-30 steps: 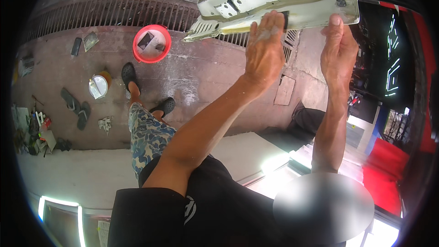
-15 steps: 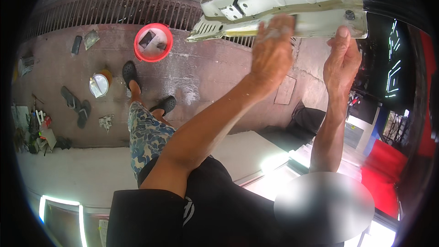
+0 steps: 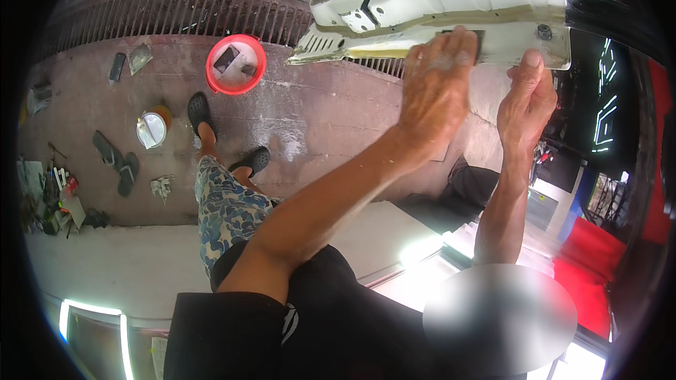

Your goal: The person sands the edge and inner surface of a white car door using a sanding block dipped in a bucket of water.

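Observation:
A pale vehicle body panel (image 3: 436,1), with slots at its left end and a yellowish patch along its near strip, spans the upper right. My left hand (image 3: 438,88) presses a dark sheet of sandpaper (image 3: 480,45) flat on that strip; whitish residue coats the fingers. Most of the sheet is hidden under them. To the right, my right hand (image 3: 527,102) grips the panel's near edge, thumb on top and fingers curled beneath, where they are largely hidden. A dark round fitting (image 3: 543,32) sits on the panel just beyond the thumb.
A red bucket (image 3: 261,70) with milky liquid and dark pieces stands on the floor near my feet. Left of it are a pail with a white lid (image 3: 151,130), loose sandals (image 3: 116,158) and a crumpled rag (image 3: 161,186). A floor grate (image 3: 162,17) runs behind.
My left hand has slid right along the panel strip with the sandpaper, nearer my right hand. The panel's right end sits slightly lower in view, and my right hand has barely moved.

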{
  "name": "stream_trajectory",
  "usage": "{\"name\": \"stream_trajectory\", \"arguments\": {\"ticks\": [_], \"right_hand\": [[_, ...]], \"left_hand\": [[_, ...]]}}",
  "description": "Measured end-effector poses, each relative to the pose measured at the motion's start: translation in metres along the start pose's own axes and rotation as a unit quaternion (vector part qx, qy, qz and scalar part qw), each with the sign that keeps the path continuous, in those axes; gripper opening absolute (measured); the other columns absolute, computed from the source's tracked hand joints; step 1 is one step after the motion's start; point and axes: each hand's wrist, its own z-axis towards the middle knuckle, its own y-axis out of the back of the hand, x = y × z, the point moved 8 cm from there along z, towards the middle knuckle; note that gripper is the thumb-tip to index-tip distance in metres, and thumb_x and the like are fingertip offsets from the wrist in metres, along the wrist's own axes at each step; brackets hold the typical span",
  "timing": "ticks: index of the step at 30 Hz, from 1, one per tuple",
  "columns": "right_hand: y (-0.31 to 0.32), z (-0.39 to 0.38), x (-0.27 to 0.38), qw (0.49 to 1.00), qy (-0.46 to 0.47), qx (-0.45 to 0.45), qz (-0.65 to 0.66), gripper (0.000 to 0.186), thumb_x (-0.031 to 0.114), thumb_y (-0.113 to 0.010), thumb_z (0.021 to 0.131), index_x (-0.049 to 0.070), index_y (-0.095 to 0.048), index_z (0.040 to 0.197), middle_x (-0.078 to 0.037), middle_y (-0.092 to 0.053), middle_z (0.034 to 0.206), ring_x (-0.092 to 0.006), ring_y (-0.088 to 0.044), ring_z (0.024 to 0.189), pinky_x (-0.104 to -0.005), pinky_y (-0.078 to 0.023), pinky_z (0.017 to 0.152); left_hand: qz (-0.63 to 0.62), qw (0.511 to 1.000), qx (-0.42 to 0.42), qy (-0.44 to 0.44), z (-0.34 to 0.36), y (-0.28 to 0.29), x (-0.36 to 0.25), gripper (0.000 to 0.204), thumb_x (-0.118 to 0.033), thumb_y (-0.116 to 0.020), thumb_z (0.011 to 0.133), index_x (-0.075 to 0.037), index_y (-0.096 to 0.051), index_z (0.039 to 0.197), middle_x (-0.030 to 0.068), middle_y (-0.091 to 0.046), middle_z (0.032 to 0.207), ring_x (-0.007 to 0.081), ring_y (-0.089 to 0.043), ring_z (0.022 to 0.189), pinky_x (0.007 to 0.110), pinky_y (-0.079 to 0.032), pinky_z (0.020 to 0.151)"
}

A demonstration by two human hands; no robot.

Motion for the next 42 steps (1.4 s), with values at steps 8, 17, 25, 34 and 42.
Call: {"name": "stream_trajectory", "arguments": {"ticks": [8, 17, 25, 34, 42], "right_hand": [[-0.004, -0.004, -0.001, 1.0, -0.007, 0.004, 0.005, 0.059, 0.049, -0.048, 0.11, -0.005, -0.066, 0.095, -0.005, -0.059, 0.078, -0.0134, -0.055, 0.078, -0.0316, -0.048, 0.073], [-0.002, -0.002, 0.005, 1.0, 0.004, 0.003, 0.003, 0.059, 0.049, -0.048, 0.11, -0.004, -0.064, 0.09, -0.004, -0.058, 0.076, -0.0128, -0.052, 0.075, -0.0302, -0.043, 0.069], [-0.003, -0.001, 0.003, 1.0, -0.011, 0.002, -0.004, 0.061, 0.051, -0.048, 0.11, -0.004, -0.063, 0.088, -0.004, -0.058, 0.077, -0.0134, -0.053, 0.076, -0.0312, -0.046, 0.071], [-0.007, -0.002, -0.009, 0.998, 0.016, -0.039, 0.048, 0.037, 0.026, -0.068, 0.104, 0.0, -0.062, 0.079, 0.0, -0.057, 0.065, -0.0051, -0.048, 0.062, -0.0237, -0.041, 0.056], [-0.018, -0.016, -0.007, 0.993, 0.034, -0.115, 0.022, 0.038, 0.017, -0.079, 0.096, 0.005, -0.054, 0.069, 0.001, -0.053, 0.06, -0.0036, -0.043, 0.056, -0.0215, -0.034, 0.05]], "left_hand": [[-0.017, 1.0, 0.018, 0.013, -0.003, -0.002, -0.005, 0.047, 0.004, -0.056, 0.092, 0.013, -0.052, 0.138, 0.0321, -0.058, 0.141, 0.0424, -0.054, 0.135, 0.062, -0.035, 0.116], [0.023, 1.0, 0.001, 0.002, -0.008, -0.002, 0.018, 0.05, 0.007, -0.06, 0.087, 0.011, -0.052, 0.137, 0.032, -0.06, 0.137, 0.0397, -0.057, 0.132, 0.061, -0.038, 0.112], [0.022, 1.0, 0.009, 0.005, -0.005, -0.007, 0.014, 0.044, 0.002, -0.056, 0.09, 0.011, -0.055, 0.133, 0.0321, -0.063, 0.131, 0.0407, -0.061, 0.124, 0.056, -0.04, 0.112], [0.03, 0.999, -0.004, -0.035, -0.009, -0.007, 0.035, 0.046, 0.004, -0.058, 0.091, 0.005, -0.057, 0.137, 0.0289, -0.064, 0.134, 0.0377, -0.062, 0.127, 0.056, -0.041, 0.115], [-0.06, 0.995, -0.066, 0.053, -0.061, 0.0, 0.11, 0.048, 0.007, -0.064, 0.088, 0.002, -0.06, 0.135, 0.024, -0.067, 0.125, 0.0387, -0.064, 0.119, 0.053, -0.048, 0.104]]}}
